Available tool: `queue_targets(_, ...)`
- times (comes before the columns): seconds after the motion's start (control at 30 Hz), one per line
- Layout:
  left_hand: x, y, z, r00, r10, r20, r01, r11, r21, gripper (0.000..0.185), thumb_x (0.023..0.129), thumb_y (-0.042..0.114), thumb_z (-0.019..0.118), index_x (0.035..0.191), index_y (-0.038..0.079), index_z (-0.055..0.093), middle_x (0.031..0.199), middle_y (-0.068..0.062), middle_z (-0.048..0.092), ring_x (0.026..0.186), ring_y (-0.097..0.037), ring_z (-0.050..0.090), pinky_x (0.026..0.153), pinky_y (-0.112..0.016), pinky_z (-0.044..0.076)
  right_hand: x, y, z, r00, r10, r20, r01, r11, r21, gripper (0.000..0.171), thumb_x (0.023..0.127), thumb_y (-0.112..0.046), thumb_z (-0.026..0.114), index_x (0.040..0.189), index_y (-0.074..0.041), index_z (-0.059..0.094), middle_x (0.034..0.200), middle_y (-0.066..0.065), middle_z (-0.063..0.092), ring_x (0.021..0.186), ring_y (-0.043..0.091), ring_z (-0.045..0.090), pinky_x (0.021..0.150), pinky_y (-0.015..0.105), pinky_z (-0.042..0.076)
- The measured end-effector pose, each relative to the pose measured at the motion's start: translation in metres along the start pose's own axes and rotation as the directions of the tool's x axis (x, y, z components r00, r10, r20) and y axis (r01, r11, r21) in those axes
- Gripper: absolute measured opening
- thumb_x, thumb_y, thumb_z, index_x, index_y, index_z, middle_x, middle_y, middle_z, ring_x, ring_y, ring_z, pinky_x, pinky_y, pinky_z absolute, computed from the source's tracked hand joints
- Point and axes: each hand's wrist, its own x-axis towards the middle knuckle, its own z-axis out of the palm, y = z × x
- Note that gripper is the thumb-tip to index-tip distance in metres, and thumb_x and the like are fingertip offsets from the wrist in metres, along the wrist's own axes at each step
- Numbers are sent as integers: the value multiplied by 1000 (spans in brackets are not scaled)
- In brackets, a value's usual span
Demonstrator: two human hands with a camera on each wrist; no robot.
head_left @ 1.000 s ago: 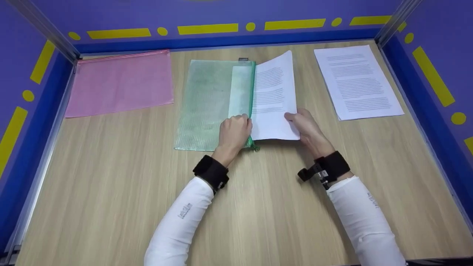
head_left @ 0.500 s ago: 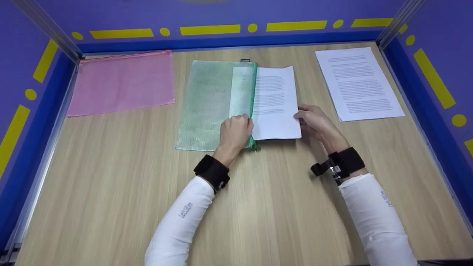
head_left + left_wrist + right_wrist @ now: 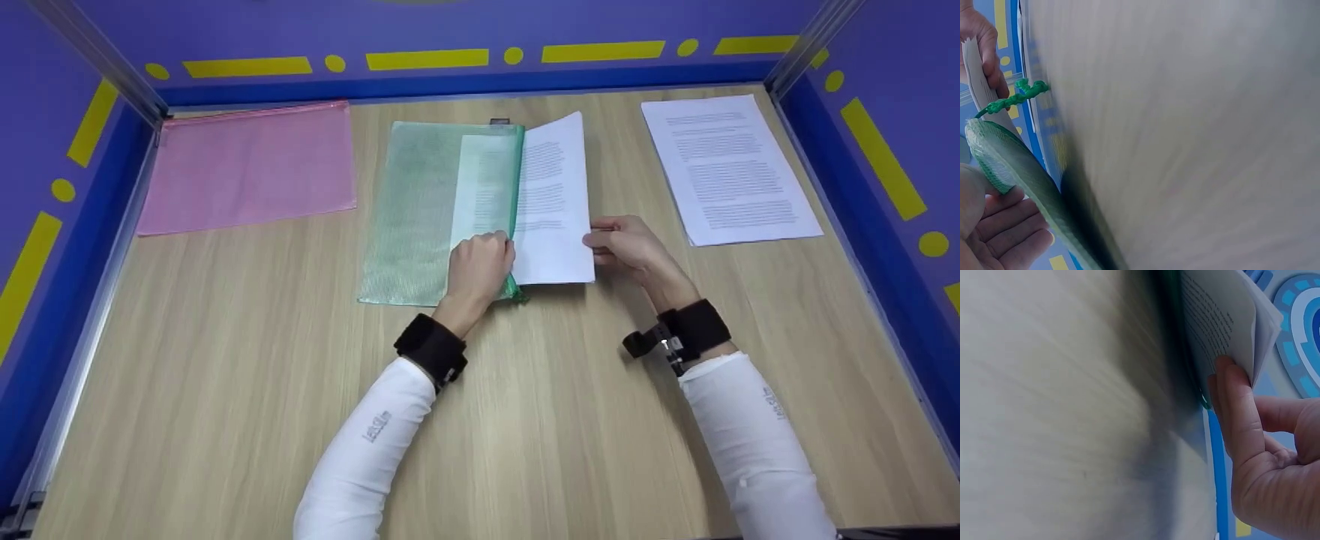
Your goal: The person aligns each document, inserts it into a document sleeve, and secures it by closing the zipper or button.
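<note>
On the wooden table (image 3: 225, 375), our left hand (image 3: 480, 266) pinches the green mesh pouch (image 3: 420, 210) at its open edge, while our right hand (image 3: 626, 247) grips the sheets of paper (image 3: 555, 217) lying half inside.

the head cam is looking down and forward over the whole wooden table (image 3: 225, 360), far enough back to be taking in both forearms and the blue walls. the left wrist cam is sitting super close, skimming along the tabletop past the left hand (image 3: 988, 225) toward the green mesh pouch (image 3: 1010, 163). the right wrist cam is doing the same from the other side, hugging the right hand (image 3: 1266, 461) at the paper stack (image 3: 1224, 320). all three are sharing that pouch-and-paper spot.
</note>
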Motion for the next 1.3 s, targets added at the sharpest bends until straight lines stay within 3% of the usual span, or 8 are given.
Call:
queue_targets(0.33, 0, 0, 1, 1000, 23, -18, -23, 1000, 5, 30, 98, 18, 59, 72, 5, 66, 65, -8, 70, 57, -24, 69, 52, -36, 57, 7, 1, 21, 1000, 6, -12, -6, 998, 57, 49, 96, -10, 61, 141, 5, 49, 99, 1, 68, 79, 2, 68, 72, 17, 58)
queue_targets(0.6, 1, 1, 1, 1000, 17, -5, -17, 1000, -3, 28, 98, 19, 59, 75, 4, 68, 67, -9, 71, 59, -23, 69, 53, -36, 57, 11, -2, 31, 999, 32, 0, -32, 997, 65, 48, 97, -7, 57, 143, 2, 48, 125, 16, 63, 84, 5, 68, 72, 17, 58)
queue_targets(0.73, 2, 1, 0, 1000, 19, -12, -19, 1000, -3, 28, 98, 19, 59, 74, 5, 68, 66, -9, 70, 58, -24, 68, 53, -37, 56, 12, -4, 35, 999, 46, 9, -46, 997, 68, 47, 97, -7, 56, 142, 1, 49, 129, 16, 61, 87, 6, 68, 73, 17, 58)
queue_targets(0.97, 2, 1, -1, 1000, 26, -5, -26, 1000, -1, 30, 99, 18, 57, 74, 5, 68, 64, -8, 69, 57, -20, 67, 52, -33, 56, 14, -4, 43, 1000, -5, 15, 3, 996, 92, 43, 96, -6, 57, 138, 4, 53, 112, 10, 66, 79, 4, 68, 69, 17, 58)
queue_targets(1.3, 2, 3, -5, 999, 30, -13, -30, 999, -15, 28, 99, 19, 57, 78, 5, 69, 68, -8, 70, 58, -24, 68, 53, -37, 56, 16, -5, 53, 1000, -6, 17, 5, 995, 99, 38, 96, -6, 58, 134, 3, 58, 105, 7, 67, 77, 6, 69, 69, 17, 58)
